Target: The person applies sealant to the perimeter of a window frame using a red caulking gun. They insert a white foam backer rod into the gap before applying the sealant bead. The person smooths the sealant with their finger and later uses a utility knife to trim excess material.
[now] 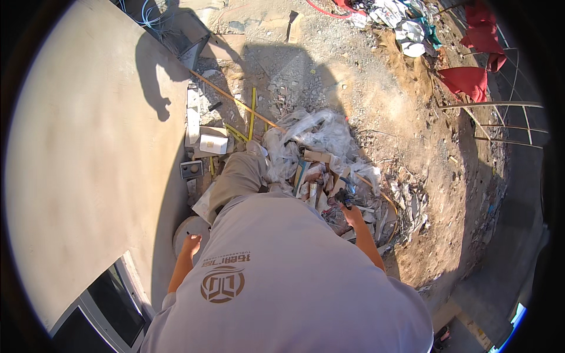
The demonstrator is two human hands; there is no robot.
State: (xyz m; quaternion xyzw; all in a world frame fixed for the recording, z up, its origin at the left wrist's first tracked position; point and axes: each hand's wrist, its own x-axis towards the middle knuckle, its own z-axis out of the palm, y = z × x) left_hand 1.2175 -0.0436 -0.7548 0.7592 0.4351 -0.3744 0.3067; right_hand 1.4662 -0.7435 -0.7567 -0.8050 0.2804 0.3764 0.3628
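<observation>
My left hand (191,242) is low on the left, in front of a round pale lid-like object (183,230). Its fingers are closed, with a small dark spot at the tips that I cannot make out. On the other side, my right hand (353,216) is closed on a black object (343,197), too small and dark to name. That object is over a heap of rubble and scraps (315,185). Crumpled clear plastic sheeting (323,132) spreads across the heap's far side.
A pale wall (88,147) rises on the left, with a dark-framed window (115,303) low in it. By its foot lie a white box (213,144), a grey box (191,169) and yellow strips (252,112). Red cloth (465,81) hangs by thin rods (491,106) at right.
</observation>
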